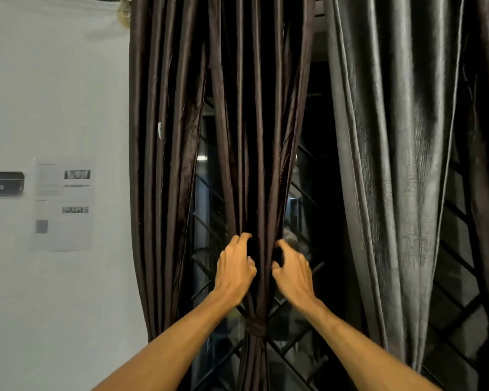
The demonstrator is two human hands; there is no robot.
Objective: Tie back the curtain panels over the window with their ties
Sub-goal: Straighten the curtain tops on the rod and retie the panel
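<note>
A dark brown curtain panel (254,136) hangs in the middle, gathered into a narrow bundle and bound by a brown tie (255,328) below my hands. My left hand (235,269) is at the bundle's left side and my right hand (292,270) at its right side, both a little above the tie. The fingers of both hands are curled around the folds of the bundle. Another brown panel (164,165) hangs loose on the left. A grey panel (393,165) hangs loose on the right.
Behind the curtains is a dark window with a diagonal metal grille (299,351). A white wall (54,80) on the left carries a printed paper sheet (64,204) and a small black box (3,183). The curtain rail runs along the top.
</note>
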